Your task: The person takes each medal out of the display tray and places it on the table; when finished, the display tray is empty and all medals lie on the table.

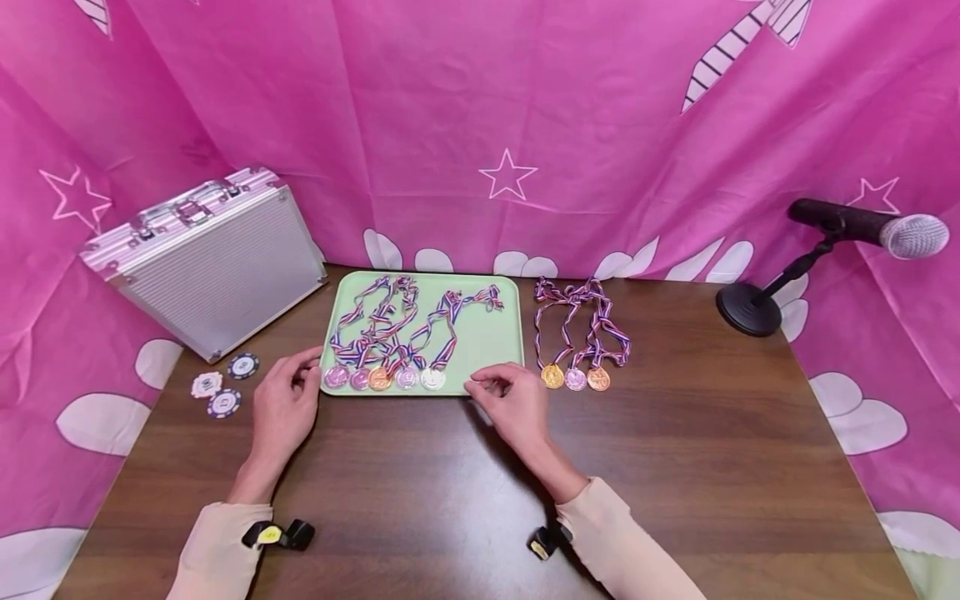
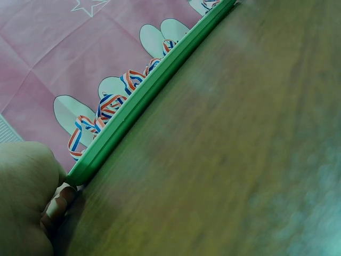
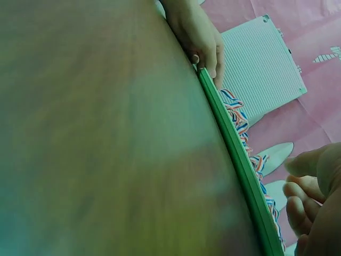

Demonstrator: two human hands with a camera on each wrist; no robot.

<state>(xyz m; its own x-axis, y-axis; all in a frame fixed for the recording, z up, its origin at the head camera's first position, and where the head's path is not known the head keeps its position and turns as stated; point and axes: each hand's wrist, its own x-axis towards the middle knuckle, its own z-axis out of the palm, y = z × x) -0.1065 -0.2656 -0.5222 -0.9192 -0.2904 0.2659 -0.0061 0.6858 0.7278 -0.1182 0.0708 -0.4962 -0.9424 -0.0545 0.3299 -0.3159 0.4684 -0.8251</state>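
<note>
A light green tray (image 1: 487, 342) lies on the table, with several ribboned medals laid out on it. Their discs line up along its front edge, among them a bronze medal (image 1: 380, 379) and a silvery medal (image 1: 432, 379); striped ribbons (image 1: 367, 333) trail behind. My left hand (image 1: 283, 404) grips the tray's front left corner, thumb at the front and fingers along the side. Above the front right part of the tray is my right hand (image 1: 516, 407), fingers loosely curled, thumb apart from them in the right wrist view and nothing held.
Right of the tray lie a gold medal (image 1: 552, 377), a pinkish silver medal (image 1: 575, 380) and a bronze medal (image 1: 599, 379). A metal case (image 1: 225, 271) leans at back left, with poker chips (image 1: 224, 404) before it. A microphone (image 1: 855, 225) stands at back right. Pink cloth (image 1: 420, 125) hangs behind.
</note>
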